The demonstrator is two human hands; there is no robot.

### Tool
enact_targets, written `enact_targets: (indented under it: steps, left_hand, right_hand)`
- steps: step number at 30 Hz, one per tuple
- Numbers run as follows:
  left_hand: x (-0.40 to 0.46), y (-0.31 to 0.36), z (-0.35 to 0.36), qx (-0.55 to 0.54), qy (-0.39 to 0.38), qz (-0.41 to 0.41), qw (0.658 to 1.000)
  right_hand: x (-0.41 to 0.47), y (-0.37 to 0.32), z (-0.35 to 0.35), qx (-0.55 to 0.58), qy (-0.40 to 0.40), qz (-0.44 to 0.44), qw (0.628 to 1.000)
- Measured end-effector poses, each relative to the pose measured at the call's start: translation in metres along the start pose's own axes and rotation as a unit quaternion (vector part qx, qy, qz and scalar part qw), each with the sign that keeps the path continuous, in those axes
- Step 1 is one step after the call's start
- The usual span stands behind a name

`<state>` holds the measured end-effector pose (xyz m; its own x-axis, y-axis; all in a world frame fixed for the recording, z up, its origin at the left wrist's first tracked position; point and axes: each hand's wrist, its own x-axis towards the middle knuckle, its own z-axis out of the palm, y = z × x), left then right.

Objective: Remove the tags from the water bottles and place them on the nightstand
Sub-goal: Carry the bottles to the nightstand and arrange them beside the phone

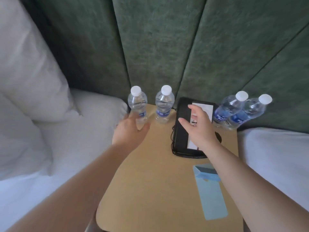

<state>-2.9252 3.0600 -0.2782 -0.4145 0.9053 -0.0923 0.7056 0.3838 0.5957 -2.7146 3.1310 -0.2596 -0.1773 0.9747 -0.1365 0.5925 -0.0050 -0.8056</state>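
Observation:
Several clear water bottles with white caps stand along the back of the tan nightstand (150, 173). The far-left bottle (137, 104) stands at the nightstand's back left corner, and my left hand (130, 131) is spread around its lower part; whether it touches is unclear. A second bottle (164, 104) stands just right of it. Two more bottles (229, 108) (250, 111) stand at the back right. My right hand (199, 126) hovers open over the black phone, holding nothing. Light blue paper tags (211, 190) lie flat on the nightstand near its front right.
A black desk phone (182, 131) with a coiled cord sits mid-back on the nightstand. White pillows and bedding (41, 106) lie to the left, another white bed (275, 153) to the right. A green padded headboard (158, 47) rises behind.

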Motion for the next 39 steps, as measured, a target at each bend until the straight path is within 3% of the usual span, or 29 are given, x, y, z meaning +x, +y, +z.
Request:
enact_targets:
  steps: [4, 11, 18, 24, 28, 30, 34, 39]
  left_hand:
    - [0.052, -0.027, -0.019, -0.114, 0.011, -0.051, 0.992]
    - [0.101, -0.014, -0.012, -0.253, -0.090, -0.042, 0.962]
    - [0.112, -0.012, -0.012, -0.230, -0.130, 0.048, 0.963]
    - [0.141, 0.001, -0.012, -0.237, -0.163, 0.085, 0.954]
    - [0.149, 0.004, -0.003, -0.230, -0.130, 0.069, 0.962]
    - [0.148, 0.000, 0.001, -0.217, -0.111, 0.055, 0.968]
    - [0.145, -0.011, 0.004, -0.230, -0.049, 0.019, 0.972]
    - [0.152, -0.018, -0.004, -0.258, -0.080, 0.007, 0.963]
  right_hand:
    - [0.037, -0.026, 0.025, 0.018, 0.022, 0.005, 1.000]
    - [0.076, -0.038, 0.049, 0.024, -0.035, 0.031, 0.999]
    - [0.084, -0.032, 0.047, 0.029, -0.065, 0.025, 0.997]
    - [0.088, -0.043, 0.064, 0.005, 0.025, 0.013, 1.000]
    - [0.093, -0.048, 0.057, -0.075, 0.028, 0.000, 0.997]
    - [0.094, -0.046, 0.043, -0.119, -0.005, -0.021, 0.993]
    - [0.091, -0.041, 0.030, -0.088, -0.098, -0.057, 0.990]
    - [0.092, -0.040, 0.045, -0.097, -0.022, -0.075, 0.992]
